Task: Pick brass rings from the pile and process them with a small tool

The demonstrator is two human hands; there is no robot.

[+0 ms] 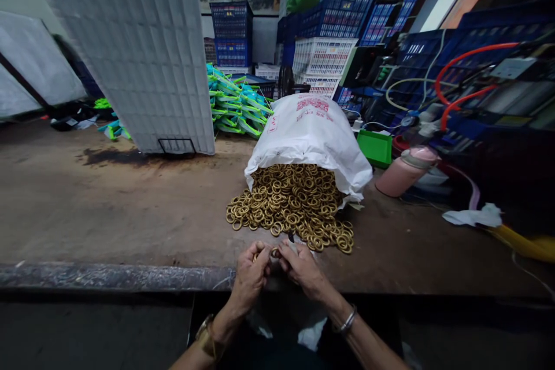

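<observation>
Near the table's front edge, my left hand (250, 274) is closed in a pinch on a brass-coloured ring (274, 252). My right hand (307, 273) meets it from the other side, its fingertips close against the same ring. Between the right thumb and fingers sits a small pale piece with a black tip (291, 238); its exact kind is too small to tell. Just beyond both hands, a heap of similar rings (286, 208) spills from the mouth of a white woven sack (310, 127) lying on its side.
A tall white padded panel (143, 63) stands on the wooden table (108, 208) at left. Behind it lies a pile of green and blue pieces (238, 104). To the right are a green tray (375, 147) and a pink bottle (403, 172). Stacked blue crates (234, 34) fill the back.
</observation>
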